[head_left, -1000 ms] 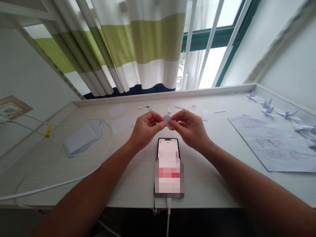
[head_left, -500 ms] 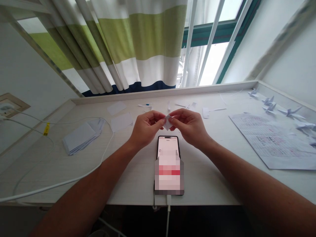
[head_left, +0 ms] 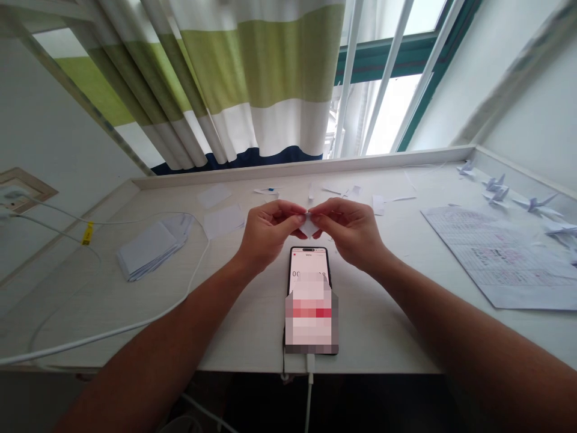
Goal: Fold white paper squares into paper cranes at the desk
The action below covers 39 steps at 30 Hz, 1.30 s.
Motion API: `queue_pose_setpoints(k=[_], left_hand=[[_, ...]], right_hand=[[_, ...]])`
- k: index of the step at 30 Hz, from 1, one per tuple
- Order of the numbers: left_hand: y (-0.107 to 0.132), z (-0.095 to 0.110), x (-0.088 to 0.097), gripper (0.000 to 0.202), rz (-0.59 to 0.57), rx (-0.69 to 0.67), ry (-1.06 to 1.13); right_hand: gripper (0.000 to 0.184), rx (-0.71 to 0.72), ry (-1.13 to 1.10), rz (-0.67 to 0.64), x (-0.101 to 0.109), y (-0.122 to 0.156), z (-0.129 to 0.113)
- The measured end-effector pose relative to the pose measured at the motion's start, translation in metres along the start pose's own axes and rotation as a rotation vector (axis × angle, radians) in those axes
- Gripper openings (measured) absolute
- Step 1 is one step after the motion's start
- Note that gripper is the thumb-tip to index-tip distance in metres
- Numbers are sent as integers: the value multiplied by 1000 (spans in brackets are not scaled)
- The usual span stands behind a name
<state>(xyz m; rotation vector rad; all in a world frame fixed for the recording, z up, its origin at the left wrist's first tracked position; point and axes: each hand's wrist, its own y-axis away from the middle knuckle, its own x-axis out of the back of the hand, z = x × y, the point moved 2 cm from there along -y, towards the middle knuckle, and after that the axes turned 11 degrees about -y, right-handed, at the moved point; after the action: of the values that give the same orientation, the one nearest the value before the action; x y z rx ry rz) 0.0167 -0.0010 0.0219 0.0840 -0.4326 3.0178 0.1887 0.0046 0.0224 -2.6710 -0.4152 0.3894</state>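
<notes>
Between my hands is a small folded piece of white paper (head_left: 309, 227), diamond-shaped, held above the desk just beyond the phone. My left hand (head_left: 271, 233) pinches its left side between thumb and fingers. From the other side, my right hand (head_left: 346, 230) pinches it the same way, and the fingertips of both hands nearly meet at its upper corner. My fingers cover the paper's side edges. Below them a phone (head_left: 310, 264) lies flat with its screen lit, partly blurred out, and a white cable (head_left: 310, 385) plugged into its lower end.
Several folded paper cranes (head_left: 496, 187) stand along the right edge, beside a printed sheet (head_left: 500, 258). A stack of white paper (head_left: 151, 249) lies at left, near a looping white cable (head_left: 196, 264). Paper scraps (head_left: 347, 191) are scattered behind my hands. A raised rim (head_left: 288, 167) bounds the desk's back.
My fingertips have closed in toward each other at the top of the paper, covering its upper corner more. The whole view has shifted slightly.
</notes>
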Motion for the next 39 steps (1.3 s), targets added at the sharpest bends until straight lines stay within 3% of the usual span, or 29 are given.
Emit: queue_pose_setpoints(k=[4,12,16,27,32,39], left_hand=[[1,-3,-2,11,16,-10,48],[1,0,0,24,-24,-46,-97],[1,4,0,21,-53,-109,-152],[-1,-1,2,22,-69,-78,-85],[-1,2,1,16,-32,-76,-78],[1,6,1,17,-58,-86,-148]], right_hand=[[5,-11,-16,-1,-1,1,-3],[24,-52,-14,-11,1,0,0],[28,-79,4,-28,5,-2,-1],[13,-12,58,-35,2,1,-5],[3,-49,11,-68,4,-2,-7],[31,-112,-79,-19,5,-3,2]])
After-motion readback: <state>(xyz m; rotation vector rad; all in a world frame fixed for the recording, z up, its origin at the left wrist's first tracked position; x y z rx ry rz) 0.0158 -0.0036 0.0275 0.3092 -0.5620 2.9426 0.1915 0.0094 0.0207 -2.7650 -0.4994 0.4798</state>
